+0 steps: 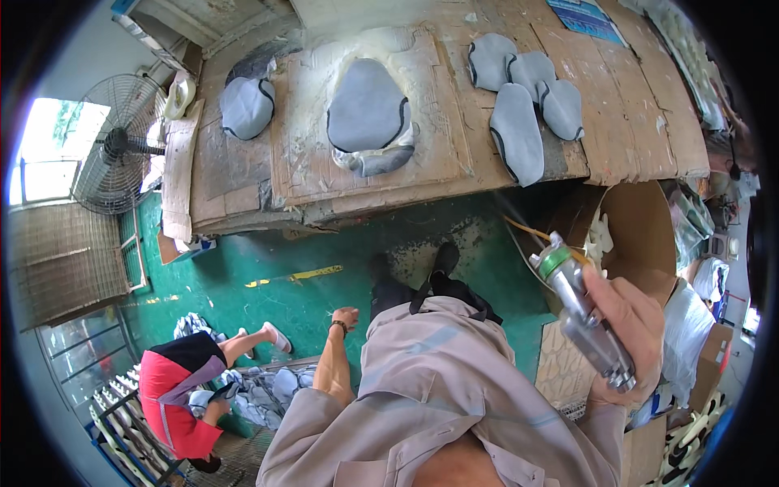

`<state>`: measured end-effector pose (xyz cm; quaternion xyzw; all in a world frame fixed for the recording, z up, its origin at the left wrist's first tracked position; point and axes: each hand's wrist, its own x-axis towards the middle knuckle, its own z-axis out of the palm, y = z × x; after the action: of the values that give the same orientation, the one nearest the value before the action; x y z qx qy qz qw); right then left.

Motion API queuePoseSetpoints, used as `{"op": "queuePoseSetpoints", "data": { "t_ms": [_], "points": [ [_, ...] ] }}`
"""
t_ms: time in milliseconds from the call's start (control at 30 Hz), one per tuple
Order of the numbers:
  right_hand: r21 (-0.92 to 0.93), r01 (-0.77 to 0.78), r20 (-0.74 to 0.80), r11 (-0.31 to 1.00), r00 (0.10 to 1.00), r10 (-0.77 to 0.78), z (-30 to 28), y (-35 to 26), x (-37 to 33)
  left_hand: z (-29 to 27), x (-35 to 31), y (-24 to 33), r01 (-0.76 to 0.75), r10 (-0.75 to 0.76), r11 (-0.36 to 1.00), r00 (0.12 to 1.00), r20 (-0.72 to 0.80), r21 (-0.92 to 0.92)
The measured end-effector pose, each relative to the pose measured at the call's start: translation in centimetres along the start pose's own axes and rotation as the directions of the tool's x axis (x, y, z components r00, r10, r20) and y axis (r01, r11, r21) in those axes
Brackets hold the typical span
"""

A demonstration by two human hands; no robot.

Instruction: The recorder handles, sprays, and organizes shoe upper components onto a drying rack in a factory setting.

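Note:
My right hand [631, 321] is wrapped round a metal spray gun [580, 312] with a green ring, held in the air to the right of my body. My left hand [346, 316] hangs low beside my body, fingers loosely extended, with nothing visible in it; a dark bracelet circles the wrist. On the cardboard-covered table [292, 174] ahead, a grey rounded fabric piece [367, 101] with black edging lies on a crusted, whitish patch. Another grey piece [247, 108] lies to its left. Several more, including a long oval one [517, 134], overlap at the right.
Below the table's right end stands an open cardboard box [641, 227], with a yellow hose [527, 230] near it. A large caged fan [118, 144] stands at far left. Behind on the left, a person in red [170, 398] bends over a pile of grey pieces [280, 385].

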<state>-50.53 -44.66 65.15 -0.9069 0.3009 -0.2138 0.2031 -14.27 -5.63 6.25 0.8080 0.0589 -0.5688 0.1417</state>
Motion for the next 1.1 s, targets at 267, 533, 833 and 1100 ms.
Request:
{"op": "queuePoseSetpoints", "data": {
  "t_ms": [267,533,833,1100],
  "points": [
    [-0.014,-0.271,-0.040,0.962,0.962,0.270,5.2,-10.5,3.4,-3.5,1.9,1.1,-0.068,0.076,0.991,0.995,0.069,-0.115],
    [-0.107,-0.323,-0.116,0.940,0.943,0.311,10.2,-19.2,5.8,-9.8,7.3,4.5,-0.254,0.262,0.959,0.963,0.054,-0.123],
    [-0.199,-0.192,-0.028,0.961,0.981,0.190,14.8,-28.0,8.9,-12.1,10.9,2.3,-0.266,0.282,0.955,0.950,0.133,-0.129],
    [-0.256,-0.061,0.154,0.965,0.983,0.103,16.7,-33.6,9.6,-11.8,11.9,-3.2,-0.114,0.147,0.970,0.979,0.141,-0.215]
  ]
}}
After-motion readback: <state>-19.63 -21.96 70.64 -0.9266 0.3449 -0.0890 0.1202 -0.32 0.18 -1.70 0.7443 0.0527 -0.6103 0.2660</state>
